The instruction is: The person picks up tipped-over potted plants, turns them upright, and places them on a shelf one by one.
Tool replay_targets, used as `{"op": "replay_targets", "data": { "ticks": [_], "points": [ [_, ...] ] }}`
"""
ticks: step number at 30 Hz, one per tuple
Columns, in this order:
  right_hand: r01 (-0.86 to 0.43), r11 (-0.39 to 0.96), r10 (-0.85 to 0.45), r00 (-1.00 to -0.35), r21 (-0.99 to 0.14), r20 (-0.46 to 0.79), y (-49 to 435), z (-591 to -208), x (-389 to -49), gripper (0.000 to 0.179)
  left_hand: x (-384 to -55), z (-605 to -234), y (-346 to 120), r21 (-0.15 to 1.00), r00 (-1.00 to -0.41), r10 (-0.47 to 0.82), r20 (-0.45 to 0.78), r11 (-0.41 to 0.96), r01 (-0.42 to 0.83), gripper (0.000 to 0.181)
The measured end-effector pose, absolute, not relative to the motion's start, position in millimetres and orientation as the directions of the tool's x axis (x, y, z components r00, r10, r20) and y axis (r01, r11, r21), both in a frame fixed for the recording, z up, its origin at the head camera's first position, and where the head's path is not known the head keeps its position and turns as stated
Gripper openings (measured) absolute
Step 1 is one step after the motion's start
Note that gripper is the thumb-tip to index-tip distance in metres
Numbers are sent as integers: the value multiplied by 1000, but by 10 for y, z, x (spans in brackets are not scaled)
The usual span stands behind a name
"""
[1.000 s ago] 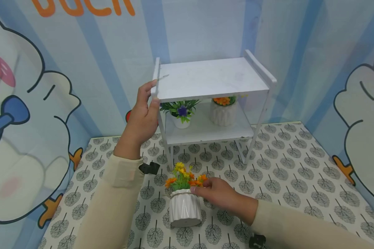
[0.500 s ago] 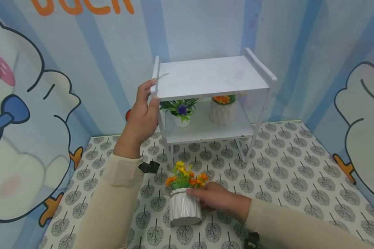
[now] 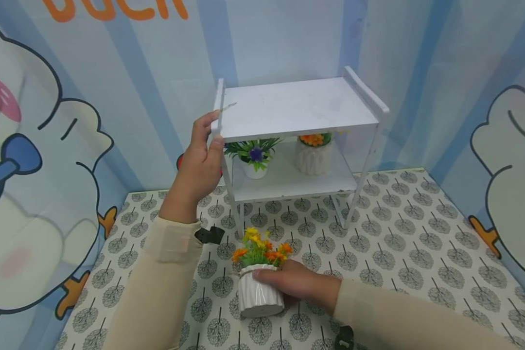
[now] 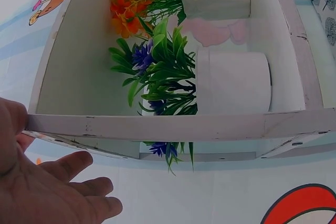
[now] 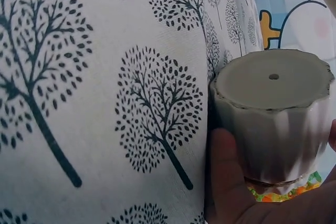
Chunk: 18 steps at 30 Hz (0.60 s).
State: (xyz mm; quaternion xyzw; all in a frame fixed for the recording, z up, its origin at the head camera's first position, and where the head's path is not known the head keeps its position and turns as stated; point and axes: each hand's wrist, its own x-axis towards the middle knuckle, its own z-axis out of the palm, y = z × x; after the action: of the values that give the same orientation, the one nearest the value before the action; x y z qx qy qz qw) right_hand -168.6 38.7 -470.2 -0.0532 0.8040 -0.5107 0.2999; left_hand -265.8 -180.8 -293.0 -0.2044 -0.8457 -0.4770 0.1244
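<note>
A white ribbed flowerpot (image 3: 259,294) with yellow and orange flowers (image 3: 260,248) lies tipped on the patterned cloth, its flowers pointing towards the shelf. My right hand (image 3: 295,279) holds it, thumb across the front near the rim. In the right wrist view the pot's base (image 5: 274,80) shows a small hole, with fingers on both sides of the pot. My left hand (image 3: 197,163) pinches the left upright of a white two-tier shelf (image 3: 295,107) near its top board. The other left fingers (image 4: 94,187) spread loosely outside the frame in the left wrist view.
The lower tier holds a small white pot (image 3: 254,170) with green leaves and purple flowers, and a whitish ribbed pot (image 3: 314,159) with orange flowers. The tree-print cloth (image 3: 402,257) lies beneath. Printed duck walls (image 3: 271,39) stand behind and at both sides.
My right hand has moved left from beside the flowers and taken hold of the flowerpot, its thumb sliding further across the front. The left hand and shelf stay as they were.
</note>
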Motion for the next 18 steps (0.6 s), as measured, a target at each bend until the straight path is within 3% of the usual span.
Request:
{"op": "replay_targets", "data": {
  "ticks": [8,18],
  "points": [
    [236,440,-446,-780,-866,-439,310,-4721,-1641,57,-2656,-2929,-1804,756,-891,224,396,471,454,52],
    [208,472,-413,-806,-856,-424,255,-4744,-1636,47,-2664,-2940,-1815,760,-900,215,378,483,435,53]
  ]
}}
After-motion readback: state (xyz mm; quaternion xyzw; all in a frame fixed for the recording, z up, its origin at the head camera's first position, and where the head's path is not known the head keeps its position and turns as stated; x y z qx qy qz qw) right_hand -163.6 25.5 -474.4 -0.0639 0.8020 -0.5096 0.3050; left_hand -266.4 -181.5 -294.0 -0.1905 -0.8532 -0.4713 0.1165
